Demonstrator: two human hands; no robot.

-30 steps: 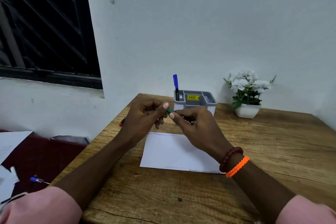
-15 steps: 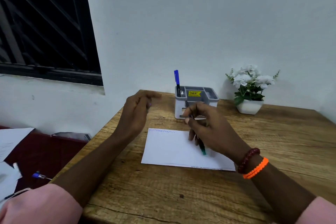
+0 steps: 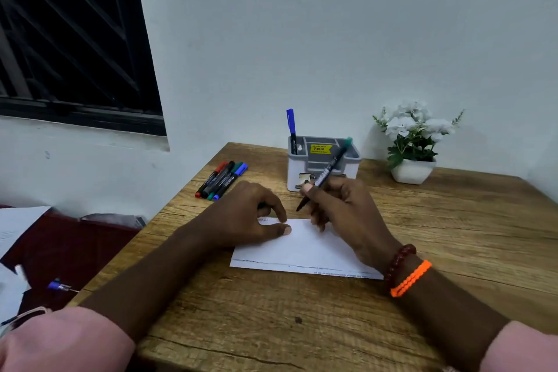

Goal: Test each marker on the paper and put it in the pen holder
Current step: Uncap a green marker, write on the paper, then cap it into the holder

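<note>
My right hand [image 3: 341, 208] grips a green-ended marker [image 3: 330, 167] in a writing hold, its dark tip pointing down just above the far edge of the white paper [image 3: 302, 251]. My left hand [image 3: 247, 214] rests on the paper's far left corner, fingers curled; the cap is hidden if it is there. A grey pen holder [image 3: 323, 170] stands behind the paper with one blue marker [image 3: 290, 127] upright in it. Several more markers [image 3: 222, 180], red, black, green and blue, lie side by side at the table's left edge.
A white pot of white flowers [image 3: 413, 145] stands at the back right against the wall. The wooden table [image 3: 453, 235] ends at the left, beside a dark red surface [image 3: 66, 251] with papers and a blue-capped pen [image 3: 59, 285].
My right hand turned the marker so its tip points down at the paper's far edge. My left hand came down from the air onto the paper's corner, uncovering the markers behind it.
</note>
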